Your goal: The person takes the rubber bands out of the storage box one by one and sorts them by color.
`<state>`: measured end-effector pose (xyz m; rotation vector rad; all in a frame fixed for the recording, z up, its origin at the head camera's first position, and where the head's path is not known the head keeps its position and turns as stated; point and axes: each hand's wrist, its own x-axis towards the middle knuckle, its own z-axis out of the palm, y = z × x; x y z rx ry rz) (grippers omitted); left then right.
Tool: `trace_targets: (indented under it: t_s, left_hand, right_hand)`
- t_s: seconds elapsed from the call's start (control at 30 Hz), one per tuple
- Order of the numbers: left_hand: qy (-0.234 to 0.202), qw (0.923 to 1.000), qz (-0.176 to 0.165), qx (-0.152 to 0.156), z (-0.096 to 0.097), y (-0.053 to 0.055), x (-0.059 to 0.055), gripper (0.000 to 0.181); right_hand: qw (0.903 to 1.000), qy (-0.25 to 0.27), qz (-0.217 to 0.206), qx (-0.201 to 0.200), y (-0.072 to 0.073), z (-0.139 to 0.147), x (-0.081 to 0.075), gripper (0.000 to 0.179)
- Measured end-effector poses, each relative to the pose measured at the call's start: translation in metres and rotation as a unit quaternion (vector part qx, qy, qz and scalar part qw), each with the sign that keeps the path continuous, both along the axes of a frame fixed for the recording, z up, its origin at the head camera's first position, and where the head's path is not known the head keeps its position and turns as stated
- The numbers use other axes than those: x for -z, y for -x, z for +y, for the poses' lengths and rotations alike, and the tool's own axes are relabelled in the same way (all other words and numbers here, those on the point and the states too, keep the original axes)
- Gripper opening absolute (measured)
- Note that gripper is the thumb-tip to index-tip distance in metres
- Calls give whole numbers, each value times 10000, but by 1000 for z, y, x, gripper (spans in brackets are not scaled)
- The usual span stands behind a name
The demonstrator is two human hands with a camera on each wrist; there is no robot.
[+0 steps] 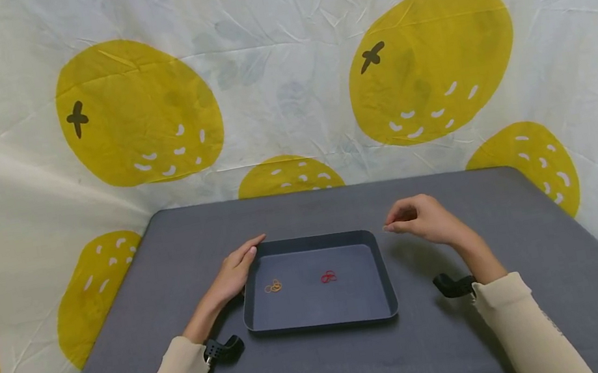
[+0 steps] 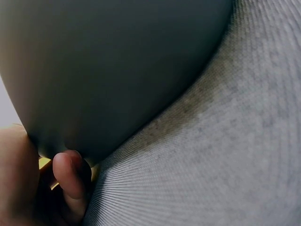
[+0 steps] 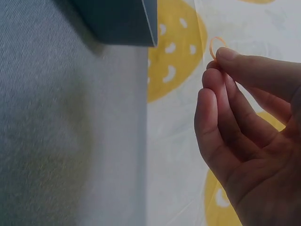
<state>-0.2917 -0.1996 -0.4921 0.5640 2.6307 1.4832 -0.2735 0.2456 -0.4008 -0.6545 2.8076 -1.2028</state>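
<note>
A dark grey rectangular tray (image 1: 322,322) lies on the table. My left hand (image 1: 235,275) grips it at the far left corner, with the thumb by the rim; in the left wrist view a curled finger (image 2: 69,174) is against the tray's outer wall (image 2: 117,70). To the right of the tray and raised over the table, my right hand (image 1: 424,218) pinches a thin orange rubber band (image 3: 217,47) between thumb and fingertips. Inside the tray, a small cluster of yellow-orange rubber bands (image 1: 275,285) sits on the left and a cluster of red rubber bands (image 1: 328,276) right of the middle.
The table (image 1: 330,372) has a grey cloth cover. Behind it and at both sides hangs a white curtain (image 1: 285,103) printed with yellow fruit. Each wrist carries a black camera mount, the left one (image 1: 224,351) close to the tray's near left corner.
</note>
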Motion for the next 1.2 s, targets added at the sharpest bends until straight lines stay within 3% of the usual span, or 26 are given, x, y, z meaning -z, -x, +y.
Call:
trace_targets:
  t_s: [0.47, 0.83, 1.2]
  left_hand:
    - [3, 10000, 2, -25, 1, 1, 2, 45]
    - [68, 10000, 55, -11, -1, 0, 2, 46]
    - [35, 10000, 29, -80, 0, 2, 2, 45]
  right_hand:
    - [9998, 29, -127, 163, 0, 23, 14, 9]
    - [9992, -118, -300, 231, 7, 25, 31, 6]
    - [9958, -362, -621, 571, 14, 25, 45, 8]
